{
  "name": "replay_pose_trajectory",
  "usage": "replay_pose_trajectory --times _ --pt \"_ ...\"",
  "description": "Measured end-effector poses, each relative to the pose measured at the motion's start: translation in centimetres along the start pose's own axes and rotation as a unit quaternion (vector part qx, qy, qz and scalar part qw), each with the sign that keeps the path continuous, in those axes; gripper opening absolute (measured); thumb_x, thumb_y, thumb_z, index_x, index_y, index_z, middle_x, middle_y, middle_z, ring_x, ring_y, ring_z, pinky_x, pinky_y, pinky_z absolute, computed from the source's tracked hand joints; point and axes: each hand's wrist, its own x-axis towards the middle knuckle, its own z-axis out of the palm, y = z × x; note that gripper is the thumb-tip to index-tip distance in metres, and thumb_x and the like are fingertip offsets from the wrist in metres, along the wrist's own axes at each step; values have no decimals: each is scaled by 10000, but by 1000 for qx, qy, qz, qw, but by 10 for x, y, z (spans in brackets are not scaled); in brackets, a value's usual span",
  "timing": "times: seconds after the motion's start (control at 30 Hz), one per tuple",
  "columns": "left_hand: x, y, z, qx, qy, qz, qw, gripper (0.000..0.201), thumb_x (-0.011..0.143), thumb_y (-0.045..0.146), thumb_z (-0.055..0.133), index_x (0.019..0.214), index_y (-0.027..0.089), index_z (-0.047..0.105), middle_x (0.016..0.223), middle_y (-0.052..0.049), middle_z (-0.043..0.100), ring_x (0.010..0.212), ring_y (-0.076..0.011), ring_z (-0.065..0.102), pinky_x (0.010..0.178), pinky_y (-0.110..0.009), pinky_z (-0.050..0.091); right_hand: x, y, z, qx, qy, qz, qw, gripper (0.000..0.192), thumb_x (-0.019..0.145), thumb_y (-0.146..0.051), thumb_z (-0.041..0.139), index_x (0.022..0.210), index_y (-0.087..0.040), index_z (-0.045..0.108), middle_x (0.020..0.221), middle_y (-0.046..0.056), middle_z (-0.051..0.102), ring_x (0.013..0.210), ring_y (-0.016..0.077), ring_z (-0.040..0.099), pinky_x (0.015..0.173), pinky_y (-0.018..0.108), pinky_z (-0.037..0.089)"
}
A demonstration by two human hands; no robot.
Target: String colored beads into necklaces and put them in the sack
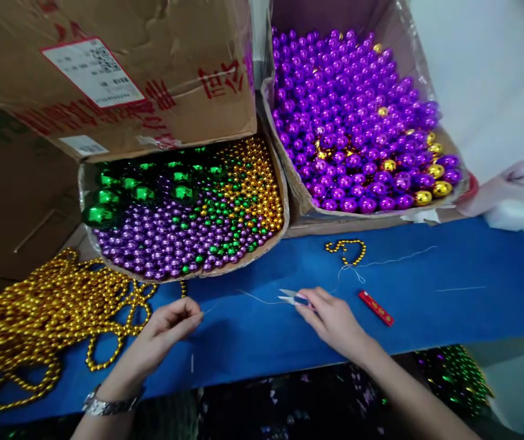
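My left hand [170,324] is closed in a pinch above the blue tabletop [243,348], and a short end of thin thread [211,308] sticks out from between thumb and forefinger. To its right, my right hand [333,318] grips a pair of small thread snips [293,297], blades pointing left and apart. A pale thread [259,299] runs leftward from beside the blades. Behind the right hand, a short string of gold beads [361,249] lies with a loose white thread [393,261].
Boxes of loose beads stand behind: a cardboard box [127,272] with purple, green and gold beads, and another box [296,183] with larger purple ones. Gold bead strands [55,311] are heaped at left. A red packet [375,307] lies right of my right hand.
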Motion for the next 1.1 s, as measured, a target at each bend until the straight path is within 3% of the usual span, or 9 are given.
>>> replay_pose_trajectory --times 0.17,0.33,1.1 --pt "-7 -3 -3 -11 -2 12 1000 220 846 363 543 739 171 525 660 29 438 609 -104 382 547 -207 325 25 -28 23 -70 -32 -5 997 322 940 -448 398 1117 -239 567 926 53 639 773 209 660 618 260 467" --pt "-11 -4 -6 -13 -1 20 1000 210 846 354 547 739 174 529 653 29 444 604 -105 388 545 -209 325 33 -42 34 -105 -54 -9 993 342 946 -454 377 1114 -222 564 905 60 644 736 204 665 581 243 454" --pt "-17 -1 -11 7 -13 23 1000 217 858 347 524 725 176 539 653 18 447 615 -121 398 563 -227 327 39 -48 48 -148 -65 -6 987 321 932 -462 408 1019 -206 580 880 60 655 708 197 678 573 246 481"
